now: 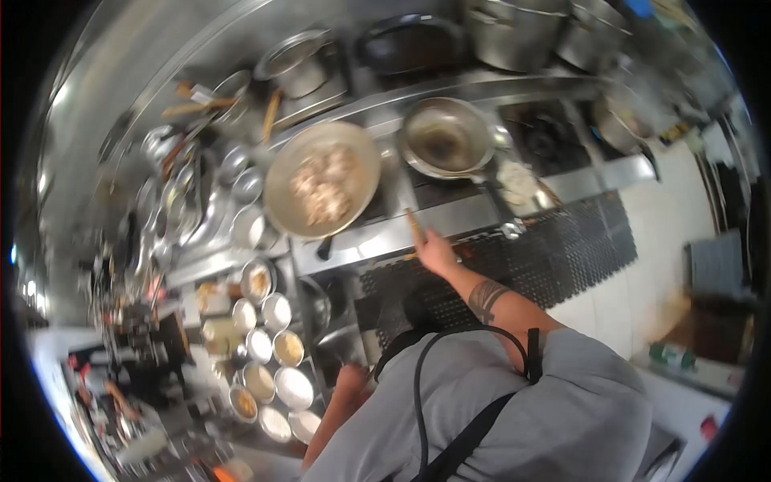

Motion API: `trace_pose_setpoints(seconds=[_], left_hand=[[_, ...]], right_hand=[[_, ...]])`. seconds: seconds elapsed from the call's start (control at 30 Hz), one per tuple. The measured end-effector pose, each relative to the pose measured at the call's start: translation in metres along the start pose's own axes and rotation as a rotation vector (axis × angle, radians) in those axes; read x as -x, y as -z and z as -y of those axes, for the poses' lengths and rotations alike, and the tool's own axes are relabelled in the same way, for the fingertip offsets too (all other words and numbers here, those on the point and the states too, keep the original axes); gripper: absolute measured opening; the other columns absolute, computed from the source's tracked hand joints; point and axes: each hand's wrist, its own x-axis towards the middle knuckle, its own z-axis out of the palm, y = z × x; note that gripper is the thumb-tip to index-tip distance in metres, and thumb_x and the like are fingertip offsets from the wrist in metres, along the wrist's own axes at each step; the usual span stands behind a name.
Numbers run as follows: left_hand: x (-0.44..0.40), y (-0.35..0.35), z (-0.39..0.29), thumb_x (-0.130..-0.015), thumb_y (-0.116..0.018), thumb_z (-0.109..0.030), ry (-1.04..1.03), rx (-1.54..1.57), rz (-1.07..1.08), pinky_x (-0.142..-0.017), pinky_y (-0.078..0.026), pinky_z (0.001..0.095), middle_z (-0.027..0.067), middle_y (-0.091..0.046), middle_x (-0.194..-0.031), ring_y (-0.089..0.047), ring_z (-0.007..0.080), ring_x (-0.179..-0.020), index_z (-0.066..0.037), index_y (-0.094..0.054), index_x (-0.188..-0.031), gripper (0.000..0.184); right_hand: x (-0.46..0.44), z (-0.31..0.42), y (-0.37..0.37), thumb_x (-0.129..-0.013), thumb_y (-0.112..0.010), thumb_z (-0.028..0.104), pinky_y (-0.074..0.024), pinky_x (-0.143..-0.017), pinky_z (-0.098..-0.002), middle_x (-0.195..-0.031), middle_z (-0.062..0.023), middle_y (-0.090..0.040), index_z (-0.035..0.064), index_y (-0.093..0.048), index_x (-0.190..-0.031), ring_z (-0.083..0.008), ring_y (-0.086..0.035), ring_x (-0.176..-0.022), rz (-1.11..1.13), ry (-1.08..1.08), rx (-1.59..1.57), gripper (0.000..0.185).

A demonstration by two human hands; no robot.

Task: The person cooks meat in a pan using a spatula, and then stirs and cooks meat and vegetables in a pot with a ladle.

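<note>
A utensil [414,226] is grasped by the right hand [438,254]; the left hand [350,381] cannot be judged. Food [323,186] could be spilled if the pan handle [324,248] is knocked.

The shirt [570,402] is plain grey, with short sleeves. 1 thin black cord [418,390] bends down its left side, and 1 wider black strap [472,435] slants across the front. 1 short black strap [533,353] sits by the right arm [524,316], which has a dark tattoo [486,301] with bold shapes.
</note>
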Motion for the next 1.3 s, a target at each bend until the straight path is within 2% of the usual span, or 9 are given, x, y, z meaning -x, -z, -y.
trace_pose_setpoints(seconds=[0.17,0.23,0.3,0.37,0.43,0.67,0.77,1.0,1.3], left_hand=[[-0.081,0.004,-0.064,-0.088,-0.058,-0.027,-0.542,-0.509,0.184,-0.074,-0.056,0.0467,0.0162,-0.07,-0.097,-0.069,0.0348,-0.088,-0.01,-0.073,-0.091,0.023],[-0.129,-0.007,-0.119,-0.082,-0.061,-0.025,-0.446,-0.628,0.307,-0.074,-0.057,0.0447,0.0133,-0.072,-0.095,-0.071,0.0322,-0.092,-0.01,-0.074,-0.091,0.022],[-0.153,0.002,-0.203,-0.085,-0.059,-0.026,-0.655,-0.572,0.221,-0.075,-0.056,0.0442,0.0156,-0.072,-0.095,-0.071,0.0327,-0.092,-0.008,-0.074,-0.094,0.025],[-0.157,0.008,-0.315,-0.088,-0.06,-0.027,-0.408,-0.114,0.088,-0.075,-0.056,0.043,0.0179,-0.072,-0.097,-0.071,0.0323,-0.09,-0.007,-0.074,-0.097,0.026],[-0.179,0.003,-0.416,-0.091,-0.062,-0.03,-0.426,0.15,0.12,-0.073,-0.055,0.0389,0.0151,-0.073,-0.093,-0.071,0.0256,-0.085,-0.006,-0.074,-0.1,0.028],[-0.287,-0.016,-0.647,-0.09,-0.07,-0.048,0.043,1.374,0.224,-0.067,-0.049,0.0322,0.0058,-0.062,-0.097,-0.06,0.0187,-0.082,-0.006,-0.057,-0.122,0.054],[-0.33,-0.018,-0.672,-0.09,-0.071,-0.047,0.184,1.466,0.197,-0.073,-0.049,0.0381,0.0065,-0.06,-0.105,-0.063,0.0225,-0.093,-0.008,-0.049,-0.129,0.06],[-0.349,-0.014,-0.68,-0.097,-0.065,-0.034,0.119,1.772,0.251,-0.072,-0.051,0.0352,0.0031,-0.062,-0.083,-0.06,0.0183,-0.08,-0.01,-0.059,-0.085,0.028],[-0.323,-0.001,-0.693,-0.096,-0.065,-0.037,0.182,1.954,0.178,-0.081,-0.053,0.0345,-0.0013,-0.067,-0.098,-0.063,0.0158,-0.091,-0.013,-0.066,-0.107,0.026]], right_hand=[[0.093,-0.112,0.125,-0.094,-0.055,0.045,-0.0501,-0.087,-0.0496,-0.104,-0.0257,-0.067,0.0031,-0.063,-0.119,-0.0445,-0.064,-0.099,0.578,0.037,0.13,0.049],[0.131,-0.172,0.2,-0.092,-0.056,0.045,-0.0502,-0.086,-0.0493,-0.104,-0.0251,-0.068,0.0012,-0.068,-0.108,-0.0434,-0.064,-0.1,0.644,0.146,0.22,0.048],[0.167,-0.248,0.264,-0.09,-0.057,0.044,-0.0505,-0.086,-0.0503,-0.097,-0.0267,-0.068,-0.0027,-0.07,-0.097,-0.0443,-0.064,-0.099,0.519,-0.196,0.274,0.049],[0.206,-0.305,0.347,-0.09,-0.058,0.042,-0.0546,-0.075,-0.0486,-0.086,-0.0265,-0.069,-0.0065,-0.07,-0.091,-0.0398,-0.069,-0.084,0.453,-0.201,0.463,0.05],[0.247,-0.392,0.396,-0.091,-0.061,0.039,-0.0579,-0.072,-0.0444,-0.087,-0.0212,-0.071,-0.0027,-0.071,-0.093,-0.033,-0.072,-0.081,0.152,-0.675,0.254,0.043],[0.358,-0.417,0.551,-0.092,-0.063,0.029,-0.0549,-0.047,-0.0318,-0.078,-0.015,-0.069,-0.0043,-0.063,-0.107,-0.0211,-0.069,-0.058,-0.502,-1.011,-0.375,0.036],[0.356,-0.42,0.567,-0.092,-0.063,0.028,-0.0547,-0.048,-0.0315,-0.081,-0.014,-0.069,-0.0037,-0.064,-0.108,-0.02,-0.068,-0.06,-0.369,-1.061,-0.402,0.035],[0.259,-0.447,0.587,-0.092,-0.064,0.031,-0.0563,-0.055,-0.0322,-0.085,-0.0156,-0.071,-0.0019,-0.066,-0.114,-0.0218,-0.072,-0.069,0.005,-0.901,-0.251,0.04],[0.169,-0.543,0.69,-0.095,-0.062,0.03,-0.0557,-0.058,-0.0316,-0.087,-0.0111,-0.07,0.0004,-0.065,-0.111,-0.0191,-0.068,-0.07,0.101,-1.067,-0.338,0.034]])
